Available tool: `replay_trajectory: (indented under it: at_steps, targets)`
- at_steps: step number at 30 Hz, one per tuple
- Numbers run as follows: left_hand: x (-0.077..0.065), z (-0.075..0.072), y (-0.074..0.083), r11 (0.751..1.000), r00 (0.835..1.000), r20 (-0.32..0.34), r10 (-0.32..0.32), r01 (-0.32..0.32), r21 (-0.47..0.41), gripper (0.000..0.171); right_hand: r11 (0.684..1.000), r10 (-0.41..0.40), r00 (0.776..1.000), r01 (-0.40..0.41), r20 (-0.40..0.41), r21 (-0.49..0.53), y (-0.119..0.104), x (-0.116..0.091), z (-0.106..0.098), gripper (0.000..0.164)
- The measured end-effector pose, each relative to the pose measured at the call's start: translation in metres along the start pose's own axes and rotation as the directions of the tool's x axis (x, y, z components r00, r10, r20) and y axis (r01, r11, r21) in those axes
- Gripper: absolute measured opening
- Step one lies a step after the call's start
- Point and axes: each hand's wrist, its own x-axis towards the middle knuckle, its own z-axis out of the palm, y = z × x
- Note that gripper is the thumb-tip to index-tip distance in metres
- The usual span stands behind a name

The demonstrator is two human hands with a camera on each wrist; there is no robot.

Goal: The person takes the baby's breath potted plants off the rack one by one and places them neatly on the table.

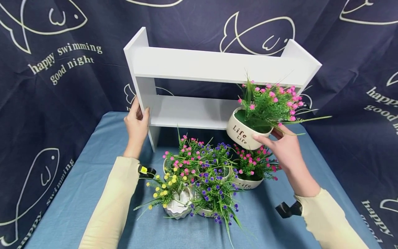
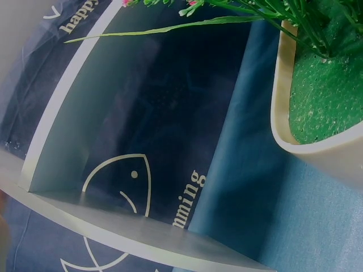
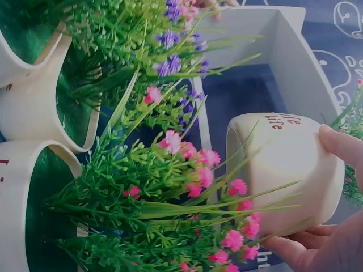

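Note:
My left hand (image 1: 136, 122) holds the left side panel of a white two-tier shelf (image 1: 211, 64), thumb at its front edge. My right hand (image 1: 287, 147) grips a cream oval flowerpot (image 1: 245, 133) printed "Life", thumb on the front wall, other fingers round the far side. Pink artificial flowers (image 1: 275, 100) and grass blades fill it. Tilted, it overlaps the right end of the lower shelf board (image 1: 192, 112) in the head view. The right wrist view shows my thumb and fingers (image 3: 300, 249) either side of the held pot (image 3: 283, 170).
Several potted artificial plants crowd in front of the shelf: a yellow-flowered one in a white pot (image 1: 179, 206), purple ones (image 1: 214, 190), and pink ones, including a "Life" pot (image 1: 247, 183) below the held one. Blue cloth (image 1: 102, 166) covers the table; a dark fish-print curtain (image 1: 192, 20) hangs behind.

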Motion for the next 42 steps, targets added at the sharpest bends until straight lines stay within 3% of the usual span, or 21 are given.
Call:
replay_trajectory:
  at_steps: [8, 14, 20, 22, 23, 25, 27, 31, 33, 36, 40, 42]
  targets:
    - [0.000, -0.001, -0.001, 1.000, 1.000, 0.002, 0.018, -0.018, 0.004, 0.049, 0.996, -0.086, 0.996, 0.087, -0.027, 0.038, 0.004, -0.017, -0.012, 0.067]
    - [0.000, 0.000, 0.001, 1.000, 1.000, -0.003, -0.010, 0.010, 0.003, 0.049, 0.990, -0.141, 0.990, 0.142, -0.027, 0.027, 0.008, -0.032, -0.017, 0.063]
    - [0.000, 0.001, 0.002, 1.000, 1.000, -0.003, -0.028, 0.028, -0.014, 0.048, 0.968, -0.252, 0.967, 0.253, -0.019, 0.009, 0.011, -0.048, -0.021, 0.063]
    - [0.000, 0.001, 0.002, 1.000, 1.000, 0.000, -0.026, 0.026, -0.009, 0.048, 0.954, -0.293, 0.956, 0.293, -0.013, 0.069, 0.012, -0.052, -0.024, 0.066]
    - [0.000, 0.001, 0.002, 1.000, 1.000, 0.001, -0.025, 0.025, -0.007, 0.048, 0.946, -0.312, 0.950, 0.311, -0.011, 0.093, 0.013, -0.054, -0.025, 0.068]
    - [0.000, 0.000, 0.002, 1.000, 1.000, 0.001, -0.025, 0.025, -0.004, 0.048, 0.911, -0.349, 0.937, 0.339, -0.001, 0.237, 0.016, -0.057, -0.027, 0.073]
    - [0.000, 0.000, 0.001, 1.000, 1.000, 0.000, -0.022, 0.022, -0.008, 0.049, 0.854, -0.383, 0.923, 0.343, 0.027, 0.391, 0.020, -0.060, -0.030, 0.078]
    - [0.000, 0.000, 0.001, 1.000, 1.000, 0.000, -0.023, 0.023, -0.022, 0.050, 0.755, -0.464, 0.883, 0.353, 0.069, 0.553, 0.033, -0.063, -0.040, 0.083]
    - [0.000, 0.000, 0.001, 0.999, 1.000, 0.002, -0.023, 0.023, -0.023, 0.050, 0.730, -0.501, 0.859, 0.358, 0.100, 0.582, 0.042, -0.065, -0.047, 0.084]
    - [0.000, 0.000, 0.000, 0.999, 1.000, 0.000, -0.027, 0.027, -0.017, 0.050, 0.725, -0.549, 0.820, 0.373, 0.161, 0.579, 0.056, -0.065, -0.058, 0.079]
    - [0.000, 0.001, 0.000, 0.999, 1.000, -0.001, -0.031, 0.031, -0.017, 0.049, 0.715, -0.582, 0.803, 0.430, 0.127, 0.551, 0.072, -0.063, -0.073, 0.067]
    - [0.000, 0.001, 0.000, 0.999, 1.000, 0.001, -0.027, 0.027, -0.021, 0.049, 0.694, -0.581, 0.810, 0.445, 0.076, 0.566, 0.080, -0.061, -0.080, 0.066]
